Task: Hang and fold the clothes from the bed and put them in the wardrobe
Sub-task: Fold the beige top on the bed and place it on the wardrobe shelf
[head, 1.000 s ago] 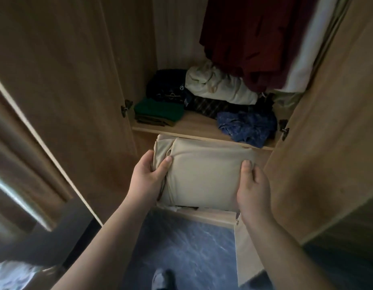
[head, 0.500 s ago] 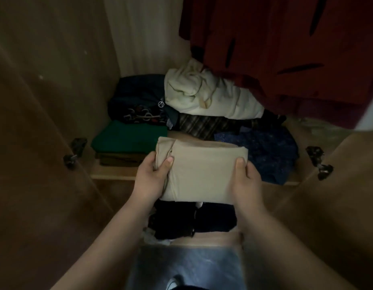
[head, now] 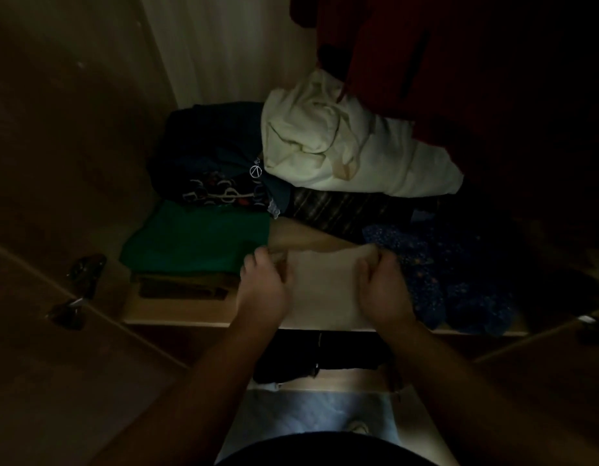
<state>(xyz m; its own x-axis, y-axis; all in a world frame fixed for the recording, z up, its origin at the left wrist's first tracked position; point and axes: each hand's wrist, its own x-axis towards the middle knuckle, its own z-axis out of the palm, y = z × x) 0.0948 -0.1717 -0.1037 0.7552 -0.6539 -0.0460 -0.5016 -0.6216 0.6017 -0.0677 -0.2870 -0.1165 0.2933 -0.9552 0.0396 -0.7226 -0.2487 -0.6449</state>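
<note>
Head view: left hand (head: 263, 292), right hand (head: 385, 292), grip tight on sides of beige garment (head: 325, 287), between green stack (head: 197, 243) and blue cloth (head: 459, 280).

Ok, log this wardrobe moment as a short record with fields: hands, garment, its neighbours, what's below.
hands: left hand and right hand grip the beige folded garment, one at each side
placement: over the front of the shelf; cannot tell if it rests there yet
left neighbour: green folded garment
right neighbour: blue patterned garment
behind: cream bundle
below: dark clothes
</note>
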